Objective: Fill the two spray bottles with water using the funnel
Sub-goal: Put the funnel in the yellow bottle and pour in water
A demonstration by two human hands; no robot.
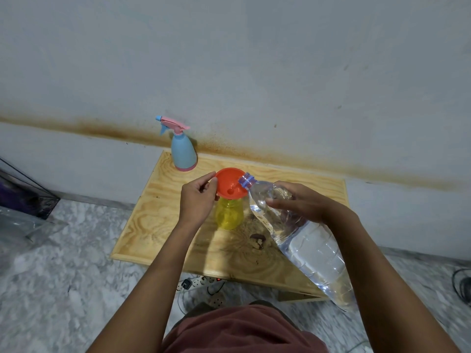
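Near the middle of the frame a yellow spray bottle (229,215) stands upright on a small pale wooden table (153,225), its sprayer head off and an orange funnel (229,184) seated in its neck. The left hand (198,197) comes in from the lower left and pinches the funnel's left rim between thumb and curled fingers. The right hand (303,203) grasps a large clear water bottle (308,248) around its upper body, just below the shoulder. That bottle lies steeply tilted, base down toward the lower right of the frame and uncapped neck up to the left, so that its mouth with a blue ring touches or sits just over the funnel's right rim. Water fills the lower part of it; whether any is running into the funnel cannot be told. A second spray bottle (183,152) — light blue, with a pink base band and a pink and blue trigger head screwed on — stands at the table's far left corner, close to the grey wall (254,59) with its rusty streak, well apart from both hands. A dark stain (257,241) marks the tabletop below the water bottle. Under the table's near edge a white power strip (201,282) lies on the marbled floor (63,276).
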